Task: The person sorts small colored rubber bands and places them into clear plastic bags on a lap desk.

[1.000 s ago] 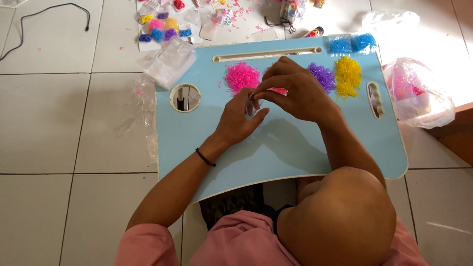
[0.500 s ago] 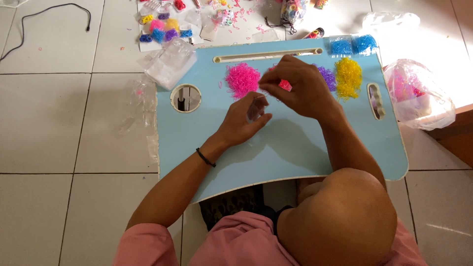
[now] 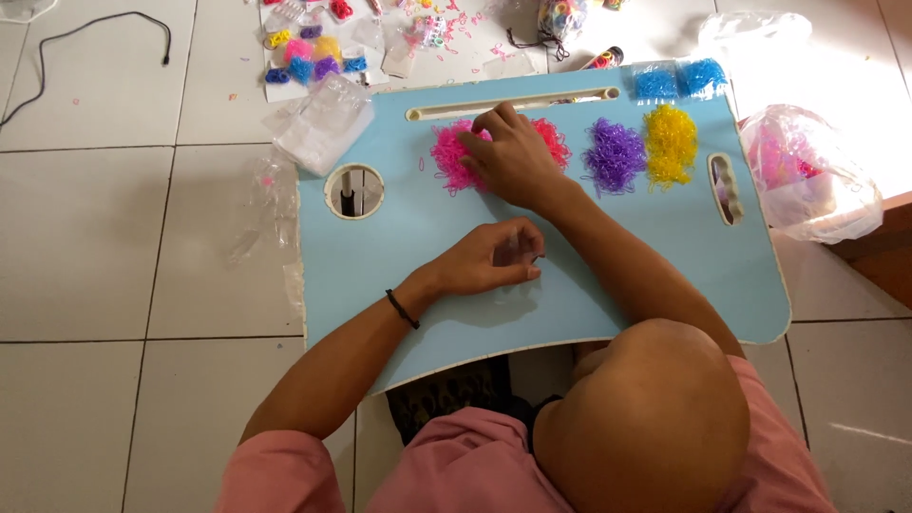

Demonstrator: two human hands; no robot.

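we are looking at the pink pile of tiny rubber bands lying on the far part of the light blue table, just below its long slot; our right hand is resting on top of this pile, fingers spread loosely and dipping into it, and we cannot tell whether any band is already pinched. we are judging these bands as very light, soft and stretchy, prone to clinging together and scattering, so the best hold is a fingertip pinch on a single loop at the pile's edge, lifted gently. our left hand is sitting nearer to us on the table, curled narrowly with thumb and fingertips close together, seemingly around something tiny that we cannot make out. to the right of the pink pile, a purple pile and a yellow pile are lying side by side, with blue bands in small packets beyond them at the table's far edge. a round hole is sitting at the table's left. on the tiled floor, clear plastic packets, a sheet with sorted colours, a bulging plastic bag and a black cable are lying around the table.
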